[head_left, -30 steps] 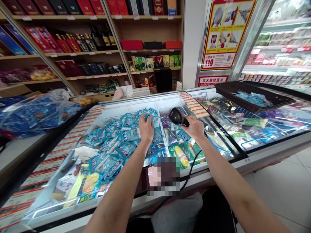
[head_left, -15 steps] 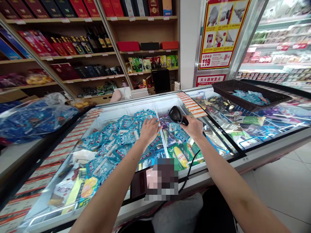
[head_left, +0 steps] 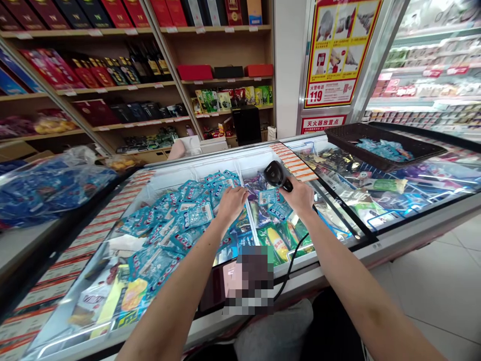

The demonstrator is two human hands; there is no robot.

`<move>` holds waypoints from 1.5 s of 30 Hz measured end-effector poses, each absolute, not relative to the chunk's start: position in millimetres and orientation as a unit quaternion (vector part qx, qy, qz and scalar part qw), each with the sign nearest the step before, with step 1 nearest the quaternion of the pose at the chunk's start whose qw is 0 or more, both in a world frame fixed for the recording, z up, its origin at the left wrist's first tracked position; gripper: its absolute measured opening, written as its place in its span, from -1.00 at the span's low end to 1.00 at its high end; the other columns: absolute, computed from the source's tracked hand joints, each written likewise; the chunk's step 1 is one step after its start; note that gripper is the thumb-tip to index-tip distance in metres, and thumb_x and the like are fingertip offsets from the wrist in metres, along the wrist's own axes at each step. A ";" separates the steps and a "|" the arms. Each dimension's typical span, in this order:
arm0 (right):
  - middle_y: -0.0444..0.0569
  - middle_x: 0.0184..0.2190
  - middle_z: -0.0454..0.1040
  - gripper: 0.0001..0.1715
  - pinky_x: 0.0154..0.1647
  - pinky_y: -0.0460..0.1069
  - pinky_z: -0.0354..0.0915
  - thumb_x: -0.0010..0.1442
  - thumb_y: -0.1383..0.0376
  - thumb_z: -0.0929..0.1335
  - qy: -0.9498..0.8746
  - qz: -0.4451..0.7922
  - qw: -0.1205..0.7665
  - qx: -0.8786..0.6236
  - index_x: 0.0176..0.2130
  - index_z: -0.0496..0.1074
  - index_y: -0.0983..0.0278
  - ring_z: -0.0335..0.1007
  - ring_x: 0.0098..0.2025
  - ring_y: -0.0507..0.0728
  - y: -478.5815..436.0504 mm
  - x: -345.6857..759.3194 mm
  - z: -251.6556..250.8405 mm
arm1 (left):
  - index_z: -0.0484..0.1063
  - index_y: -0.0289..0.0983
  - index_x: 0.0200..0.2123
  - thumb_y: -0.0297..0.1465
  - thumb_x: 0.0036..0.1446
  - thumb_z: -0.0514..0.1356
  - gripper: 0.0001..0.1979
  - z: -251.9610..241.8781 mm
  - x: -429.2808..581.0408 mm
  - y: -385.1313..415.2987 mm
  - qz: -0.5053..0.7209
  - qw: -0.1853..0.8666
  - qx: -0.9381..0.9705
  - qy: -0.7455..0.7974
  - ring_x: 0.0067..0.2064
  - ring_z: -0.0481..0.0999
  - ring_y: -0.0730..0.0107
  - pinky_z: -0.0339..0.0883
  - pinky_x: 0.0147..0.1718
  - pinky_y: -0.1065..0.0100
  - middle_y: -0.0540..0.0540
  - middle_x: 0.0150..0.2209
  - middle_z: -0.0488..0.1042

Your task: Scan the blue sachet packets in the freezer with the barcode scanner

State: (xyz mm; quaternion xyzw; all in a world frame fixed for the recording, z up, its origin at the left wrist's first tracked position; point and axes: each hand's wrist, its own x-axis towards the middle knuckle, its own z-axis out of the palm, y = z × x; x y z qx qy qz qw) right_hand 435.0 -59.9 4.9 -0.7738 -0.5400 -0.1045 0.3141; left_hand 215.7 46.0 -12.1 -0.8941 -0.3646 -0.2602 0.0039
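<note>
My right hand (head_left: 301, 196) is wrapped round the handle of a black barcode scanner (head_left: 276, 174), over the right section of an open chest freezer (head_left: 176, 166). Several blue packets (head_left: 195, 214) lie heaped in the left section. My left hand (head_left: 232, 203) hovers at the right side of this heap, by the white divider, its fingers drawn together; what they hold, if anything, is hidden. Beneath the scanner, a couple of blue packets (head_left: 267, 197) rest on purple and green packages (head_left: 276, 240).
A black tray (head_left: 398, 163) with blue packets stands on the freezer's right part. A phone-like device (head_left: 214, 290), partly blurred out, lies on the near edge beside a black cable (head_left: 292, 260). Bagged blue goods (head_left: 48, 185) are at left; shelves (head_left: 221, 77) stand behind.
My left hand's fingers, spread before, have drawn together near the divider. My right hand still holds the scanner. The whole view has shifted slightly.
</note>
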 end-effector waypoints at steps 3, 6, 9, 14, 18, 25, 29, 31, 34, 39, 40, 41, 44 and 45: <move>-0.01 -0.32 0.54 -0.54 -0.31 -0.02 0.21 0.14 0.03 0.28 -0.538 -0.101 0.307 -0.779 -0.02 0.40 0.14 0.44 -0.25 0.20 -59.3 435.0 5.0 | 0.35 -0.18 0.04 -0.20 0.21 -0.02 -0.60 -14.3 242.7 42.8 -0.262 -0.075 -0.904 -0.331 0.03 0.41 0.14 0.21 0.05 0.11 -0.17 0.02 0.44; -0.02 -0.32 0.54 -0.55 -0.31 -0.02 0.21 0.14 0.02 0.28 -0.536 -0.104 0.307 -0.779 -0.02 0.40 0.13 0.45 -0.25 0.19 -58.7 435.4 5.0 | 0.29 -0.19 0.11 -0.18 0.20 0.00 -0.56 -18.3 266.9 44.0 -0.260 -0.134 -0.910 -0.292 0.13 0.33 0.13 0.20 0.07 0.14 -0.17 0.10 0.37; -0.02 -0.32 0.54 -0.54 -0.31 -0.02 0.22 0.14 0.01 0.27 -0.533 -0.104 0.304 -0.783 -0.02 0.40 0.13 0.45 -0.25 0.19 -58.5 435.7 5.9 | 0.25 -0.15 0.13 -0.17 0.15 0.06 -0.52 -21.5 279.8 49.2 -0.219 -0.161 -0.926 -0.262 0.12 0.34 0.13 0.22 0.05 0.17 -0.16 0.10 0.36; 0.00 -0.31 0.54 -0.54 -0.30 -0.02 0.22 0.15 0.02 0.27 -0.537 -0.097 0.300 -0.783 -0.01 0.40 0.15 0.45 -0.24 0.20 -58.5 435.1 7.7 | 0.32 -0.21 0.06 -0.16 -0.04 0.25 -0.43 -20.0 269.5 61.7 -0.237 -0.128 -0.916 -0.298 -0.01 0.39 0.07 0.26 -0.04 0.15 -0.22 -0.08 0.41; -0.04 -0.32 0.54 -0.57 -0.30 -0.02 0.23 0.13 0.04 0.29 -0.537 -0.101 0.309 -0.779 -0.04 0.41 0.13 0.45 -0.25 0.19 -58.5 433.9 6.4 | 0.40 -0.24 -0.09 -0.16 -0.12 0.30 -0.50 -17.2 243.3 68.7 -0.340 -0.161 -0.838 -0.395 -0.08 0.38 0.08 0.26 -0.07 0.13 -0.17 -0.18 0.38; -0.04 -0.24 0.54 -0.56 -0.28 -0.02 0.24 0.14 0.05 0.28 -0.581 -0.108 0.292 -0.752 -0.01 0.39 0.13 0.45 -0.21 0.19 -59.3 430.3 2.8 | 0.29 -0.22 -0.19 -0.05 -0.01 0.21 -0.57 -22.0 210.3 64.0 -0.501 -0.339 -0.669 -0.431 -0.39 0.27 0.50 0.26 -0.41 0.43 0.01 -0.42 0.21; -0.05 -0.24 0.54 -0.55 -0.29 -0.04 0.24 0.11 0.06 0.31 -0.608 -0.111 0.277 -0.736 -0.02 0.40 0.13 0.45 -0.21 0.18 -60.3 426.8 2.2 | 0.24 -0.19 -0.13 -0.02 0.00 0.18 -0.53 -23.8 207.3 62.5 -0.545 -0.359 -0.621 -0.433 -0.37 0.28 0.53 0.30 -0.41 0.47 0.02 -0.38 0.22; -0.06 -0.23 0.54 -0.56 -0.28 -0.04 0.23 0.10 0.07 0.32 -0.628 -0.110 0.269 -0.722 -0.02 0.41 0.12 0.45 -0.20 0.18 -61.3 424.9 1.8 | 0.23 -0.16 -0.13 -0.01 0.03 0.15 -0.55 -24.3 207.2 62.2 -0.556 -0.365 -0.612 -0.427 -0.33 0.32 0.51 0.32 -0.39 0.46 0.00 -0.33 0.27; -0.08 -0.21 0.54 -0.56 -0.27 -0.04 0.23 0.10 0.08 0.33 -0.669 -0.105 0.251 -0.691 -0.01 0.40 0.10 0.44 -0.18 0.17 -63.1 422.2 1.0 | 0.23 -0.15 -0.12 -0.03 0.06 0.13 -0.58 -25.6 207.5 61.5 -0.566 -0.376 -0.601 -0.422 -0.25 0.37 0.47 0.34 -0.35 0.45 -0.03 -0.26 0.33; -0.08 -0.18 0.53 -0.56 -0.26 -0.06 0.22 0.11 0.10 0.34 -0.721 -0.087 0.226 -0.649 -0.01 0.40 0.11 0.44 -0.16 0.14 -64.9 418.5 -0.2 | 0.24 -0.17 -0.11 -0.05 0.07 0.12 -0.59 -27.6 208.3 60.6 -0.581 -0.367 -0.617 -0.384 -0.15 0.39 0.46 0.32 -0.21 0.41 -0.05 -0.19 0.37; -0.08 -0.18 0.53 -0.56 -0.26 -0.06 0.22 0.11 0.09 0.34 -0.724 -0.087 0.223 -0.647 -0.01 0.40 0.11 0.44 -0.17 0.14 -65.0 418.2 -0.5 | 0.24 -0.18 -0.12 -0.06 0.07 0.13 -0.60 -27.8 208.5 60.6 -0.580 -0.365 -0.622 -0.379 -0.15 0.38 0.46 0.31 -0.19 0.40 -0.04 -0.20 0.37; -0.09 -0.19 0.53 -0.56 -0.27 -0.06 0.22 0.10 0.09 0.34 -0.726 -0.088 0.220 -0.646 -0.01 0.40 0.11 0.44 -0.17 0.14 -65.0 417.9 -0.9 | 0.24 -0.19 -0.14 -0.07 0.07 0.13 -0.61 -28.1 208.6 60.5 -0.580 -0.363 -0.624 -0.378 -0.16 0.38 0.47 0.30 -0.19 0.40 -0.03 -0.21 0.36; -0.10 -0.20 0.54 -0.56 -0.28 -0.06 0.22 0.10 0.09 0.34 -0.728 -0.099 0.216 -0.643 -0.01 0.40 0.10 0.45 -0.19 0.13 -64.9 417.6 -1.9 | 0.24 -0.22 -0.19 -0.11 0.06 0.16 -0.65 -28.8 209.2 59.9 -0.580 -0.357 -0.618 -0.393 -0.26 0.37 0.48 0.29 -0.24 0.41 0.01 -0.30 0.34; -0.10 -0.21 0.54 -0.57 -0.28 -0.06 0.22 0.10 0.09 0.34 -0.729 -0.101 0.214 -0.643 -0.02 0.40 0.09 0.45 -0.19 0.13 -64.8 417.6 -2.2 | 0.24 -0.22 -0.20 -0.13 0.05 0.17 -0.66 -28.9 209.3 59.6 -0.580 -0.356 -0.615 -0.398 -0.29 0.36 0.48 0.29 -0.26 0.41 0.02 -0.33 0.33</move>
